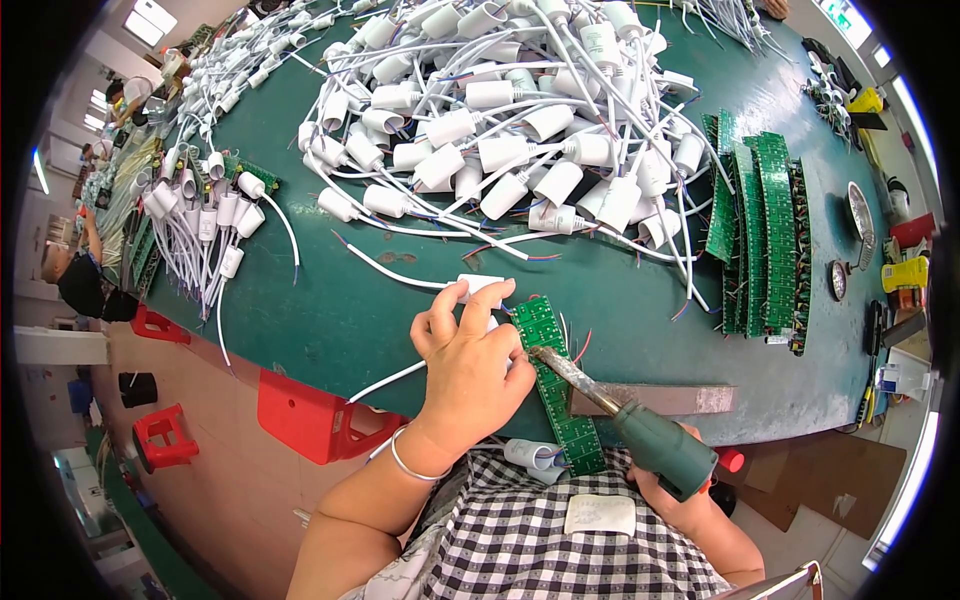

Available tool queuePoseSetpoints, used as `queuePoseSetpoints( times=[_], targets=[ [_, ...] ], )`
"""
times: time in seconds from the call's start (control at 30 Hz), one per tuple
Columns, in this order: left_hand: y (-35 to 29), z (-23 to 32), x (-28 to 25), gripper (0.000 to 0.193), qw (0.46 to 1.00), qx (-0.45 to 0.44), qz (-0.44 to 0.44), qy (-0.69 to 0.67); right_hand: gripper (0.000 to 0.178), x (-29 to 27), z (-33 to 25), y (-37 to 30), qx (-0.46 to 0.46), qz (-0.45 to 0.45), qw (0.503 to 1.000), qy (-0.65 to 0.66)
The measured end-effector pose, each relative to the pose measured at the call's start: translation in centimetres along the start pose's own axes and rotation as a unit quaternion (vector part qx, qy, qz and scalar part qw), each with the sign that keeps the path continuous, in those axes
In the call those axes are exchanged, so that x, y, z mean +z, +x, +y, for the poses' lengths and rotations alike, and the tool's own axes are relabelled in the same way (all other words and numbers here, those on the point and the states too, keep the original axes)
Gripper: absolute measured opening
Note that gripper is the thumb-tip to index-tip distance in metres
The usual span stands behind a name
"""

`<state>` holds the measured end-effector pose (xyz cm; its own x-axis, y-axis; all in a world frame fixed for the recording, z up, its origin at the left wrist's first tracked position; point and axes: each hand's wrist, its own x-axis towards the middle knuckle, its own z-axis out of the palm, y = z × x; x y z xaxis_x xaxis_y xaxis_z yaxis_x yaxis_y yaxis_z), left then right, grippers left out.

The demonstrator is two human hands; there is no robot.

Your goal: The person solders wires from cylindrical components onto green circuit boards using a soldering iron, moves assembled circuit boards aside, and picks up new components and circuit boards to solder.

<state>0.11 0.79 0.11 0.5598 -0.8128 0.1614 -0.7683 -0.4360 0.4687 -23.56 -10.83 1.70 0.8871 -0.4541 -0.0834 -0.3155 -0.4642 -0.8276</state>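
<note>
Head: green worktop; red stool; black bin, contents unclear; left fingers bent, grip unclear; right fingers clasping soldering iron.

**Red Stools Beside a Green Table**

I see them standing on a pinkish floor, a pale wall to the left. Windows shine bright on both sides; a slim light strip glows far left.

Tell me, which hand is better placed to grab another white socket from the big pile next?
Probably the left hand: it's nearer the pile, while the right hand holds the iron.
</note>
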Motion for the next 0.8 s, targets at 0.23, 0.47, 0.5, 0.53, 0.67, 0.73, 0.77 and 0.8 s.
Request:
queuePoseSetpoints(
  times=[0.23, 0.47, 0.5, 0.53, 0.67, 0.73, 0.77, 0.8],
  targets=[
    [0.2, 0.1, 0.3, 0.012, 1.0, 0.002, -0.007, 0.001, 0.026, -0.3, -0.5, 0.8, -0.074, 0.038, 0.996, -0.037],
    [0.0, -0.4, -0.2, 0.008, 1.0, -0.004, 0.015, 0.024, 0.025, 0.1, 2.5, -1.1, -0.091, 0.031, 0.994, -0.045],
    [-0.3, -0.4, -0.8, 0.007, 0.999, -0.012, 0.012, 0.029, 0.027, 0.3, 2.8, -1.8, -0.025, 0.028, 0.999, 0.036],
    [-0.3, -0.3, -0.9, 0.009, 1.0, -0.016, 0.004, 0.025, 0.029, 0.8, 3.0, -1.8, 0.039, 0.016, 0.992, 0.118],
    [0.6, -0.3, 1.4, 0.01, 0.999, 0.025, 0.028, -0.032, 0.048, 1.5, 3.9, -2.1, -0.009, 0.166, 0.949, 0.268],
    [0.0, -0.1, 1.5, 0.009, 0.998, 0.022, 0.047, -0.038, 0.043, 1.4, 5.1, -2.4, 0.067, 0.175, 0.963, 0.194],
    [-0.3, -0.4, 1.6, 0.01, 0.998, 0.02, 0.05, -0.039, 0.04, 0.8, 4.3, -1.6, 0.057, 0.175, 0.975, 0.127],
    [-0.5, -0.4, 1.4, 0.01, 0.997, 0.015, 0.062, -0.034, 0.04, 0.9, 5.5, -1.6, 0.045, 0.168, 0.976, 0.127]
  ],
)
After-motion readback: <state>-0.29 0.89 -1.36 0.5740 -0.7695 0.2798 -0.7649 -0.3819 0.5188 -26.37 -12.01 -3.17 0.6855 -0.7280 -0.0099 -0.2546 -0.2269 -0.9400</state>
